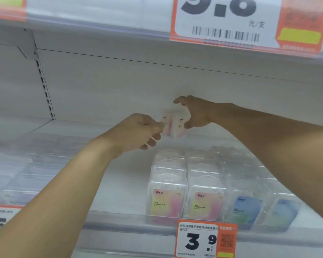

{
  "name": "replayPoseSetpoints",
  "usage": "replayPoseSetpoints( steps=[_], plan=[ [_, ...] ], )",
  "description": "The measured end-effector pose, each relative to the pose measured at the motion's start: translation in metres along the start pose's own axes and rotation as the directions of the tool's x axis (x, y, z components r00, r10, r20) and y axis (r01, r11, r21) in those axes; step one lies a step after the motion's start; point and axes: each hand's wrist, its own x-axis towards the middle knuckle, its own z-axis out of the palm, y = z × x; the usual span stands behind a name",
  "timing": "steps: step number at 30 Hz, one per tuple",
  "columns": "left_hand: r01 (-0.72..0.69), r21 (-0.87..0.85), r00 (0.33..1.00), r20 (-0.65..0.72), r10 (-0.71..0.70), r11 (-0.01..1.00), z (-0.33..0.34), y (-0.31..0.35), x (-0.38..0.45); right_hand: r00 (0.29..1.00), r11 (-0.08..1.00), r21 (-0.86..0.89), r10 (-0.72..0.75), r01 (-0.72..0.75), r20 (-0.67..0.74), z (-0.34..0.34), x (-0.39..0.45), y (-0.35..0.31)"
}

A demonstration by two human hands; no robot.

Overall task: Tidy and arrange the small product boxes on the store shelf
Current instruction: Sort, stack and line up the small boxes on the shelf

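Note:
Two small pink-labelled clear boxes point(172, 125) stand at the back of the white shelf point(123, 183). My left hand point(138, 133) pinches the left box at its side. My right hand point(196, 110) hovers over the right box with fingers spread, thumb close to its right side. Toward the shelf front stand two rows of the same pink-labelled boxes point(185, 190), lined up front to back, and beside them on the right rows of blue-labelled boxes point(261, 205).
A clear plastic lip point(119, 218) runs along the shelf front with a 3.9 price tag point(205, 239). Blurred clear packs point(17, 174) fill the left part. The upper shelf edge carries a 9.8 price tag point(231, 21). A bare strip of shelf lies between my arms.

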Motion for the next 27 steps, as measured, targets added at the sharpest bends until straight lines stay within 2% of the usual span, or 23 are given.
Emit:
replayPoseSetpoints(
  steps=[2,3,5,7,9,12,15,17,19,22,25,27],
  plan=[
    [-0.020,0.158,0.986,-0.161,0.046,0.987,-0.005,0.002,0.012,0.997,0.999,-0.005,0.051,-0.051,0.053,0.010,0.013,-0.001],
    [-0.011,0.279,0.978,-0.198,0.069,0.960,-0.008,0.005,0.019,0.997,0.998,-0.027,0.059,-0.058,0.040,0.014,0.017,-0.001],
    [0.021,0.473,0.973,-0.211,0.091,0.881,-0.009,0.015,0.036,0.998,0.990,-0.136,0.052,-0.049,0.021,0.014,0.022,-0.001],
    [-0.006,0.565,0.975,-0.182,0.131,0.825,-0.008,0.023,0.055,0.998,0.970,-0.240,0.045,-0.033,0.046,0.010,0.020,-0.002],
    [-0.088,0.589,0.967,-0.142,0.210,0.804,-0.004,0.020,0.076,0.998,0.970,-0.241,0.027,-0.012,0.062,0.004,0.013,0.002],
    [-0.175,0.638,0.958,-0.067,0.280,0.750,0.007,0.005,0.104,0.999,0.994,-0.108,-0.007,0.003,-0.042,-0.008,-0.009,0.010],
    [-0.160,0.695,0.958,-0.062,0.281,0.701,0.016,0.000,0.125,0.991,0.999,-0.027,-0.041,0.038,-0.131,-0.016,-0.030,0.019],
    [-0.154,0.665,0.968,-0.047,0.247,0.731,0.018,-0.001,0.133,0.982,0.998,0.019,-0.058,0.062,-0.178,-0.017,-0.042,0.021],
    [-0.137,0.654,0.981,-0.017,0.196,0.744,0.017,-0.003,0.136,0.981,0.994,0.079,-0.058,0.074,-0.187,-0.018,-0.051,0.020],
    [-0.105,0.700,0.984,-0.029,0.175,0.707,0.016,-0.009,0.136,0.983,0.975,0.192,-0.081,0.112,-0.163,-0.014,-0.057,0.020],
    [-0.089,0.619,0.991,-0.027,0.134,0.780,0.007,-0.005,0.124,0.990,0.949,0.297,-0.077,0.108,-0.115,-0.008,-0.057,0.020],
    [-0.075,0.480,0.997,0.032,0.068,0.874,-0.002,0.001,0.111,0.993,0.960,0.264,-0.073,0.095,-0.093,-0.005,-0.055,0.020]
  ],
)
